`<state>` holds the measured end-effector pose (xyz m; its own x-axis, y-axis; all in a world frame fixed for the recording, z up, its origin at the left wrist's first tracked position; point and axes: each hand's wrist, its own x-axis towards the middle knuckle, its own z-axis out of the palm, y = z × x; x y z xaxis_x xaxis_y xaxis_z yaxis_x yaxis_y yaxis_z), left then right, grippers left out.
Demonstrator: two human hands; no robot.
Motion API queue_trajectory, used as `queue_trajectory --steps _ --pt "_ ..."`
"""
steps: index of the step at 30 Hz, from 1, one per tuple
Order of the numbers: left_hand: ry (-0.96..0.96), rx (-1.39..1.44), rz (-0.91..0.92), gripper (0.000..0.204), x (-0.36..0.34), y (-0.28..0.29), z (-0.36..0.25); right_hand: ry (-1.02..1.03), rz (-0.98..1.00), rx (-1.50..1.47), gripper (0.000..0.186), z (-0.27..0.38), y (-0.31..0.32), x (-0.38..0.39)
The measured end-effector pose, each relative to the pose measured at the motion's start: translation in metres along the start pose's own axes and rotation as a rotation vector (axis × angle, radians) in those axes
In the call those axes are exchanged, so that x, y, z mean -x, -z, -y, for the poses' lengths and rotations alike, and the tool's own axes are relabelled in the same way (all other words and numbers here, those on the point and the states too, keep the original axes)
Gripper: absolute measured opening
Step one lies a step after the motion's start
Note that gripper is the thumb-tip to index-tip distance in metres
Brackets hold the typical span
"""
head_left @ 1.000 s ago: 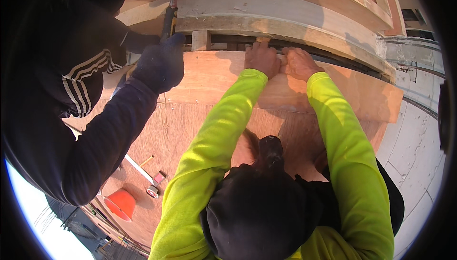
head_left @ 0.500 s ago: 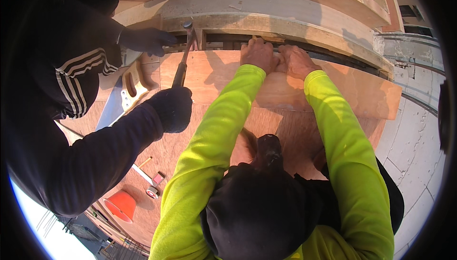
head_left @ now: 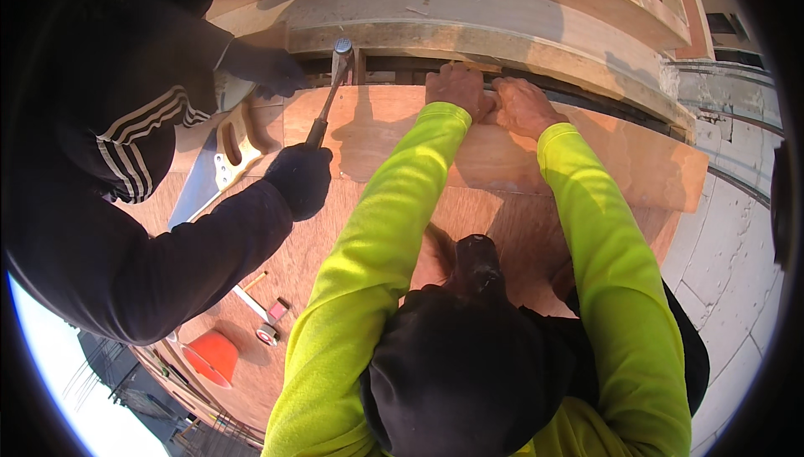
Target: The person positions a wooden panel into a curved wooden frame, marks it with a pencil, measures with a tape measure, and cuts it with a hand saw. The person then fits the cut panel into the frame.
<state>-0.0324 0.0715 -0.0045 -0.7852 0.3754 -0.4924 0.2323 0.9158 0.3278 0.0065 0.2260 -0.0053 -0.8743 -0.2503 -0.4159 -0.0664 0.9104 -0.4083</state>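
Note:
My left hand (head_left: pixel 459 91) and my right hand (head_left: pixel 521 107), in lime sleeves, curl their fingers over the back edge of a long plywood board (head_left: pixel 636 156), side by side. The fingertips are partly hidden at a dark gap behind the board, beside a timber rail (head_left: pixel 595 74). At my left, a co-worker's dark-gloved hand (head_left: pixel 301 181) grips a hammer (head_left: pixel 327 102), its head raised near the board's back edge. Their other gloved hand (head_left: pixel 268 74) is beside that edge. A hand saw (head_left: pixel 233 147) with a wooden handle lies on the plywood to the left.
The co-worker (head_left: pixel 100 231) in dark clothes fills the left side. An orange container (head_left: pixel 209 355), a tape measure (head_left: pixel 267 333) and small tools lie lower left on the plywood sheet (head_left: pixel 385 206). Wooden frames (head_left: pixel 586 5) stand behind; grey blockwork (head_left: pixel 720 264) is at the right.
The co-worker's hammer hand has moved down and toward me from the back rail, uncovering the saw's handle and their other hand. My hands have barely moved.

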Motion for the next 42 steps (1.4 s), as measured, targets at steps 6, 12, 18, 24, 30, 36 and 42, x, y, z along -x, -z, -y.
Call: queue_trajectory --steps 6,12,18,24,30,36,42 --pt "-0.002 -0.013 0.040 0.052 -0.001 0.004 0.000 0.016 -0.037 0.000 0.028 -0.001 0.000 0.000" --pt "0.017 -0.036 0.063 0.055 -0.001 0.007 -0.004 0.043 -0.063 -0.028 0.023 -0.002 0.000 -0.001" --pt "0.001 -0.028 0.075 0.055 -0.005 0.005 -0.001 -0.018 -0.046 -0.062 0.038 0.000 -0.001 0.001" --pt "0.000 -0.018 0.056 0.051 -0.003 0.003 0.001 0.029 -0.078 -0.063 0.046 0.003 0.001 0.005" --pt "0.016 0.023 0.135 0.059 0.012 0.024 -0.007 0.008 -0.095 0.057 0.043 0.007 0.009 0.012" --pt "-0.066 0.047 0.053 0.056 0.030 0.032 -0.008 0.023 -0.069 0.049 0.039 0.012 0.024 0.022" --pt "-0.141 0.043 -0.110 0.048 0.049 0.032 -0.005 0.179 -0.095 0.090 0.046 0.020 0.041 0.040"
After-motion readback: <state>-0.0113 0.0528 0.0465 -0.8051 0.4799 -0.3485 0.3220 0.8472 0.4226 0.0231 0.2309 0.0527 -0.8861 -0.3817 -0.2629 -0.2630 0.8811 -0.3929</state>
